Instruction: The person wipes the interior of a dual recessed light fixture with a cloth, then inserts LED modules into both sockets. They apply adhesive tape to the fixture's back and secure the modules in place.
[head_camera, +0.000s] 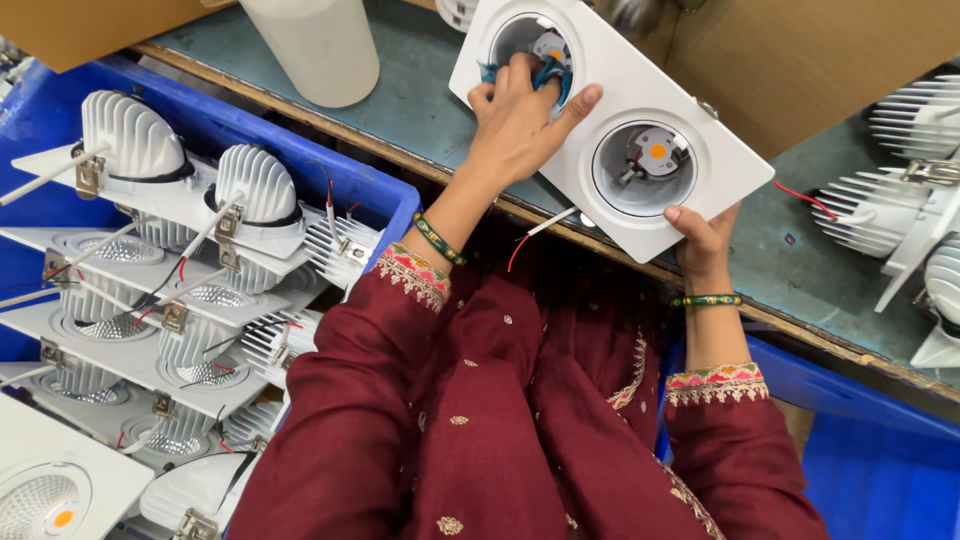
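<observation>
The right hand (703, 238) pinches the near edge of the white twin light fitting (610, 120), tilted over the bench (800, 250). It looks stiff, light and smooth-coated, best gripped by its rim. Farther off, the left hand (520, 115) presses a blue cloth (552, 72) into one socket.

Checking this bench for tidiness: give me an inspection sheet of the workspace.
Surface: teal bench top, wooden front edge.
Job's things: white twin downlight frame; blue cloth in one opening.
Clutter: white cylinder; finned lamps at right.
Hands: left hand presses the cloth in; right hand grips the frame's edge.
Cables: red and white leads hang below the frame.
Surroundings: blue crate of stacked lamps; cardboard.
</observation>
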